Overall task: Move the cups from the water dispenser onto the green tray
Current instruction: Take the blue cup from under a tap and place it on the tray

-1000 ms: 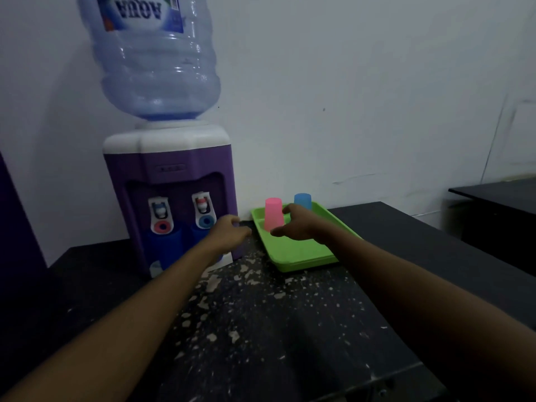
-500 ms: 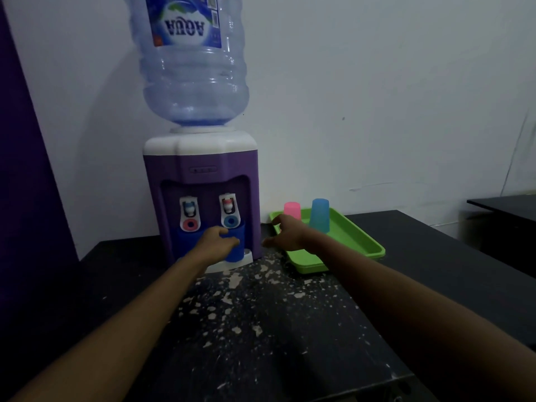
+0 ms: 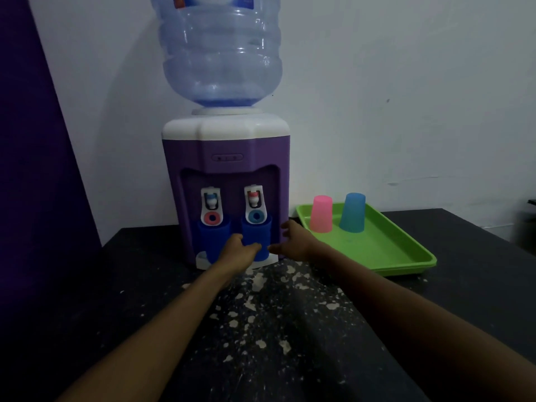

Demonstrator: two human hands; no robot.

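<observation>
A purple water dispenser [image 3: 226, 146] holds two dark blue cups under its taps: a left cup [image 3: 210, 236] and a right cup [image 3: 256, 230]. My left hand [image 3: 239, 253] is wrapped around the lower part of the right cup, thumb on its left side. Just right of that cup, my right hand [image 3: 291, 242] hovers by the dispenser's corner with fingers spread and nothing in it. The green tray [image 3: 385, 250] lies to the right of the dispenser. A pink cup [image 3: 321, 214] and a light blue cup [image 3: 352, 213] stand upside down on its far end.
A large clear water bottle [image 3: 220, 53] sits on top of the dispenser. The black table [image 3: 275, 329] is speckled with white flecks. A purple panel [image 3: 29, 169] rises at the left, a white wall stands behind, and another dark surface [image 3: 532, 202] shows at the far right.
My right hand left the pink cup on the tray and moved left to the dispenser. My left hand went onto the right dark blue cup. The view shifted left and closer.
</observation>
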